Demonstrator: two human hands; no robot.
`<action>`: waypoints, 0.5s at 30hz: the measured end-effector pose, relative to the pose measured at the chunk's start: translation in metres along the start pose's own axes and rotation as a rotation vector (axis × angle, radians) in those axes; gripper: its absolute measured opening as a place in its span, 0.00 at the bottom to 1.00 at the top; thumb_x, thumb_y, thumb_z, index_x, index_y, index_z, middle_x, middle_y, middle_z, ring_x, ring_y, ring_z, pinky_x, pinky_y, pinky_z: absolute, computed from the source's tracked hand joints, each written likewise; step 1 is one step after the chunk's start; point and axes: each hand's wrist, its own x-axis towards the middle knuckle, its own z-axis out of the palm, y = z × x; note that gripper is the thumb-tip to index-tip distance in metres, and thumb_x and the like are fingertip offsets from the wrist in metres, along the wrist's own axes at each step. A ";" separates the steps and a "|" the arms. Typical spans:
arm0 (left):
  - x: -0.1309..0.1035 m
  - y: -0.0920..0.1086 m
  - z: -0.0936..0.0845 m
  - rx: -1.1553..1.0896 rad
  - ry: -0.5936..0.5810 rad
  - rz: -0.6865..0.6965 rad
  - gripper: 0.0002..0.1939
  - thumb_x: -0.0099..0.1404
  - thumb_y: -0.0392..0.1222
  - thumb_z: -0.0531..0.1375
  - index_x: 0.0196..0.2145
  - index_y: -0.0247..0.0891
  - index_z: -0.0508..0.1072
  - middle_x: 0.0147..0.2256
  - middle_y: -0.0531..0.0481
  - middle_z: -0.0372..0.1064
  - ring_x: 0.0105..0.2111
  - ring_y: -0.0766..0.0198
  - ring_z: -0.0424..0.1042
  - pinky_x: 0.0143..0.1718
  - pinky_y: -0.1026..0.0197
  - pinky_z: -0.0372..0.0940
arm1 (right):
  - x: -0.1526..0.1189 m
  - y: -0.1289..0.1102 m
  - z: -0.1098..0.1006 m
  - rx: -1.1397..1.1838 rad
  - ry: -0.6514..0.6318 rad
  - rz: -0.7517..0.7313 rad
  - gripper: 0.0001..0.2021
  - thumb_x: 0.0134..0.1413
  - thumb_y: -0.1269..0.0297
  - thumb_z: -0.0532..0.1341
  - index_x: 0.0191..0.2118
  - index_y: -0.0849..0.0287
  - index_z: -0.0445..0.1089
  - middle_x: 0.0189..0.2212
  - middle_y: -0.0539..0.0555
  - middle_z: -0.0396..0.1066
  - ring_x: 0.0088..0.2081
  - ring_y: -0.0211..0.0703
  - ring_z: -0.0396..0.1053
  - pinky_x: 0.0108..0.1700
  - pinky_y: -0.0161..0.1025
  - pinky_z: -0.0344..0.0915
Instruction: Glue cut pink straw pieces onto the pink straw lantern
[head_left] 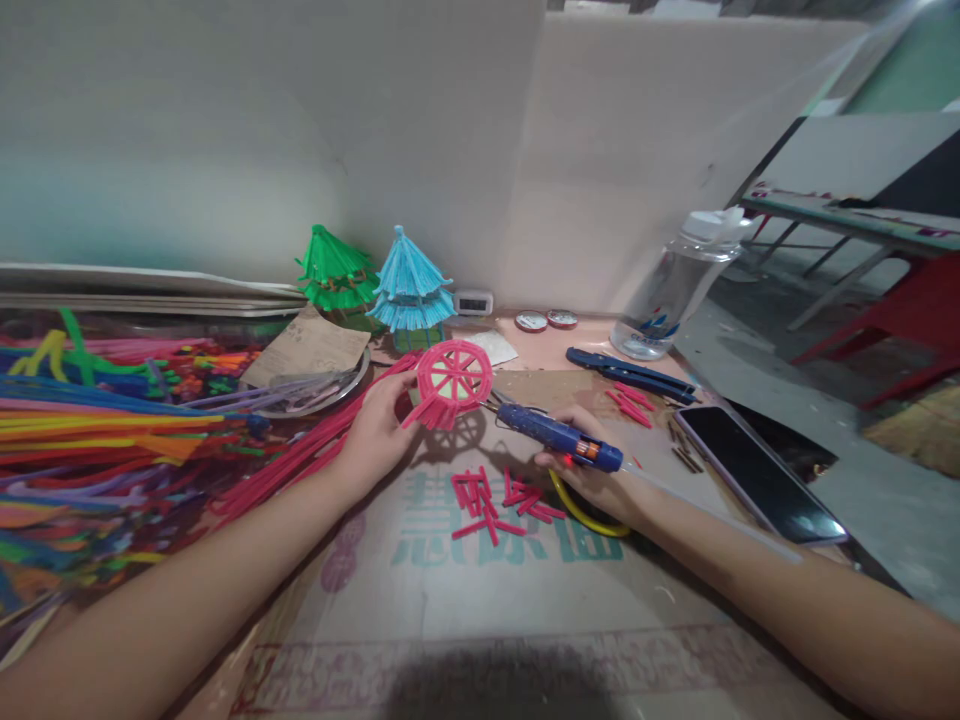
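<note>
My left hand [379, 425] pinches the left edge of a round pink wheel-like frame [455, 372] with spokes, made of pipe cleaners. A row of short pink pieces hangs from its lower edge. In my right hand [581, 455] is a blue hot glue gun [551, 432] with a small red light. Its metal tip is at the right rim of the frame; whether it touches I cannot tell. A yellow cord [577, 510] loops below that hand. Several short cut pink pieces [495, 505] lie on the printed cardboard [465, 600] beneath.
Bundles of coloured pipe cleaners [97, 430] fill the left side. Behind stand a green hut model [334, 265] and a blue one [409, 285]. A water bottle [667, 290], a blue cutter [630, 373] and a phone [757, 470] are at the right.
</note>
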 end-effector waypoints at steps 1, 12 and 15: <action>0.000 0.000 0.000 -0.004 0.002 -0.005 0.23 0.66 0.50 0.64 0.56 0.40 0.72 0.56 0.41 0.75 0.59 0.47 0.72 0.63 0.43 0.65 | 0.000 0.000 0.000 0.002 -0.001 -0.002 0.23 0.54 0.37 0.68 0.40 0.54 0.72 0.30 0.52 0.77 0.28 0.45 0.71 0.30 0.38 0.67; 0.000 0.001 0.001 -0.052 -0.014 -0.041 0.20 0.67 0.45 0.62 0.55 0.38 0.73 0.57 0.40 0.75 0.57 0.48 0.73 0.62 0.43 0.66 | 0.000 0.004 0.001 -0.053 -0.014 -0.001 0.20 0.56 0.43 0.70 0.42 0.54 0.73 0.32 0.51 0.77 0.31 0.45 0.72 0.32 0.37 0.67; 0.001 0.002 0.002 -0.069 -0.014 -0.042 0.20 0.67 0.45 0.62 0.55 0.38 0.73 0.57 0.40 0.75 0.58 0.47 0.73 0.62 0.43 0.66 | -0.001 0.007 0.001 -0.052 -0.015 -0.010 0.19 0.57 0.45 0.69 0.43 0.54 0.73 0.33 0.52 0.78 0.31 0.45 0.73 0.33 0.38 0.67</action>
